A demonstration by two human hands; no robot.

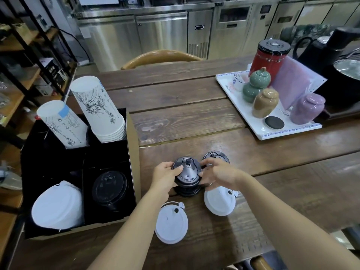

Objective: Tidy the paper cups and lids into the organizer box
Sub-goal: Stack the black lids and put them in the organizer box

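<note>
A stack of black lids (187,175) stands on the wooden table (187,98), gripped from both sides by my left hand (165,175) and my right hand (218,175). Another black lid (215,155) lies just behind my right hand. A white lid (171,223) lies flat in front, and a white lid stack (220,203) sits under my right wrist. The organizer box (133,145) at the left has black compartments: two stacks of printed paper cups (101,110) (62,123) at the back, white lids (57,207) front left, black lids (110,189) front right.
A white tray (245,114) at the right carries a red canister (269,55), small ceramic jars (265,103) and a black coaster (274,122). A black kettle and a steel pot stand at the far right. A wooden chair back (161,56) is behind the table. Shelving stands at the left.
</note>
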